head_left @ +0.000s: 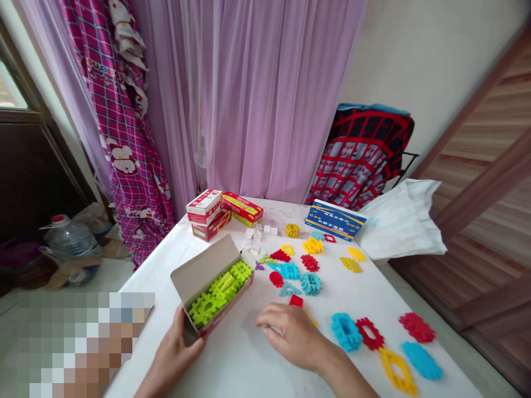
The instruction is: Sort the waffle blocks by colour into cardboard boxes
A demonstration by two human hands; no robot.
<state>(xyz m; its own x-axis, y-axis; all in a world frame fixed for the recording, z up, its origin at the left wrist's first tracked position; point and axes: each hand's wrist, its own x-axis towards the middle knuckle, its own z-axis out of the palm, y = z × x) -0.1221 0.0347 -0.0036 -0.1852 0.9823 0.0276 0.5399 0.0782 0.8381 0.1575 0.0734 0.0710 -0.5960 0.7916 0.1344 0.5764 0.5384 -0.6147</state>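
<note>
Beyond right hand (293,333), blue lettered box (335,222)

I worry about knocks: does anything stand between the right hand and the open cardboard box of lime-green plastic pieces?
Nothing visible does; only bare white tabletop lies between the right hand and box. The raised flap stands on the far side.

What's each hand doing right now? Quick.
Left hand: gripping the near end of the open box of green pieces.
Right hand: fingers loosely curled over the table; can't tell if it holds anything.
</note>
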